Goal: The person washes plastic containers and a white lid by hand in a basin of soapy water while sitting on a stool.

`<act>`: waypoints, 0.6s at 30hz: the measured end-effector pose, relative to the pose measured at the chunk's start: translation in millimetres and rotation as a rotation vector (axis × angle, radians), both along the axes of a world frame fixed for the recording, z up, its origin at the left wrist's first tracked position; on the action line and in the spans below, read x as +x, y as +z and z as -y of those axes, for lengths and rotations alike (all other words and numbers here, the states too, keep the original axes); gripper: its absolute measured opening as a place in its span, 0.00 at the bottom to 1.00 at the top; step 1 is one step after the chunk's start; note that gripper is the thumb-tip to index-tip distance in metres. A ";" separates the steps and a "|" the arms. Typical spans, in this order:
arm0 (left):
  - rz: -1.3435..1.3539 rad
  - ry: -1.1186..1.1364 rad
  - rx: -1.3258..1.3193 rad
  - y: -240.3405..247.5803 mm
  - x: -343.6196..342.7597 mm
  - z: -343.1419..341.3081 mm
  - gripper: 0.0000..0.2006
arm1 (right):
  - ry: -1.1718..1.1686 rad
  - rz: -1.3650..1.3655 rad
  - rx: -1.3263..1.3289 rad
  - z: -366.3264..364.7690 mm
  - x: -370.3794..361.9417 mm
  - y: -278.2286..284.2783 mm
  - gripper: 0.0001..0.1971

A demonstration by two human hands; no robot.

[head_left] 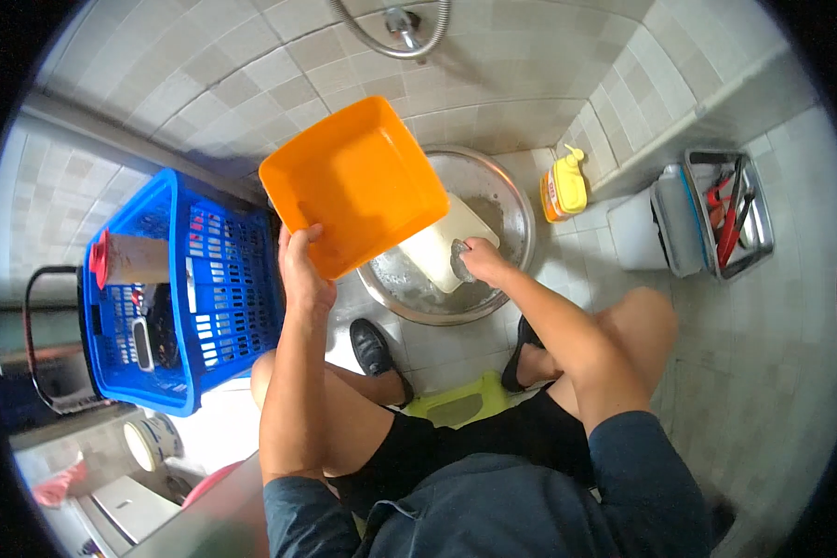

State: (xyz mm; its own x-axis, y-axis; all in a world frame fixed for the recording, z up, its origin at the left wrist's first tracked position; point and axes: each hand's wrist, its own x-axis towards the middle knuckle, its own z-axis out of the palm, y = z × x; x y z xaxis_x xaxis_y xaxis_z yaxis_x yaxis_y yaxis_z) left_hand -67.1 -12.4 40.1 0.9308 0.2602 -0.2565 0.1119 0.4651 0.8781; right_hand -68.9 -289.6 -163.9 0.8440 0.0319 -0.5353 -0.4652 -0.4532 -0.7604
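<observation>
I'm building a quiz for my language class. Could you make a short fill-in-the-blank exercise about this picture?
1. The tub in the left hand is coloured ____.
2. The basket to the left of the round metal basin is coloured ____.
3. The yellow bottle stands to the ____ of the basin.
4. The person's shoes are coloured ____.

Missing words: orange; blue; right; black.

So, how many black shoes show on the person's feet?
2: the left shoe at the metal basin's lower left, the right shoe at its lower right, partly hidden by the right forearm.
</observation>
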 end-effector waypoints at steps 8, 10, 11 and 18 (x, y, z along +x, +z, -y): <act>-0.057 -0.170 -0.246 -11.1 5.4 11.9 0.26 | 0.013 0.006 -0.037 15.1 -1.2 -26.0 0.15; -0.042 -0.186 -0.270 -16.1 6.8 7.9 0.25 | 0.024 0.058 -0.039 13.0 4.0 -23.5 0.15; -0.039 -0.174 -0.275 -15.9 7.1 6.1 0.25 | 0.148 0.131 -0.198 11.9 6.9 -15.5 0.16; -0.003 -0.205 -0.301 -19.1 13.4 -4.6 0.25 | -0.179 0.337 0.026 8.6 50.5 40.8 0.17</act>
